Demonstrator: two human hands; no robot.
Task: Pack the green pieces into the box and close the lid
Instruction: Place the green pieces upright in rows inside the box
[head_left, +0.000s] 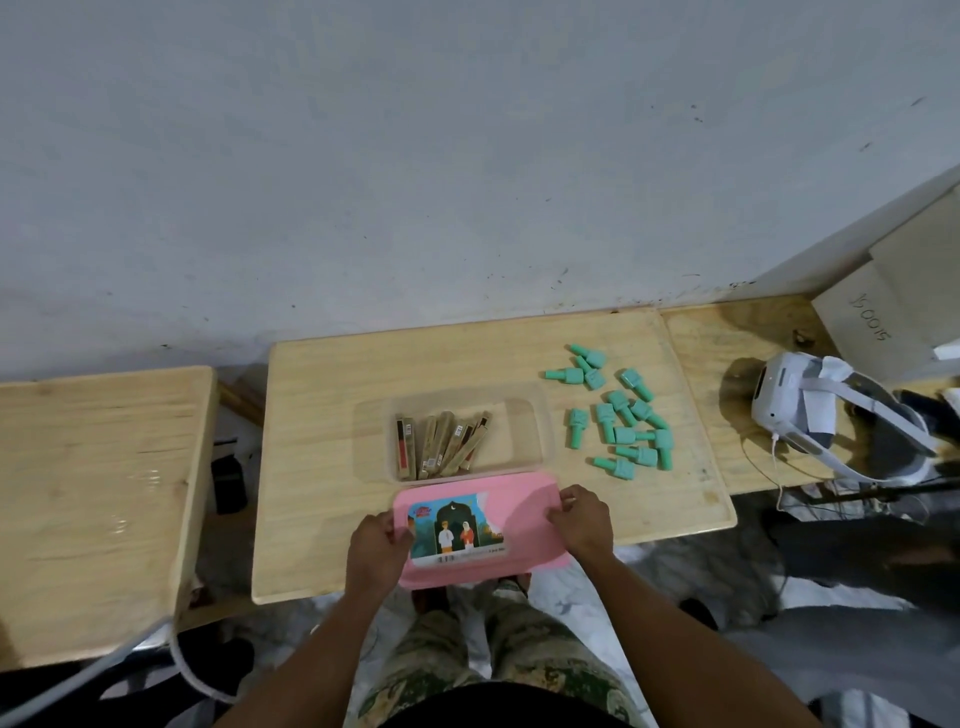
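Observation:
A clear plastic box (524, 415) stands open on the middle of the wooden table, with several flat brown sticks (441, 451) inside. Its pink lid (519, 512), with a picture sticker, lies flat in front of the box at the table's near edge. My left hand (375, 545) grips the lid's left edge and my right hand (583, 517) grips its right edge. Several green pieces (621, 415) lie scattered on the table to the right of the box, apart from both hands.
A white headset (789, 410) with a strap and cable sits on a second board to the right. A cardboard box (883, 317) stands at the far right. Another wooden table (88, 493) stands to the left. A grey wall runs behind.

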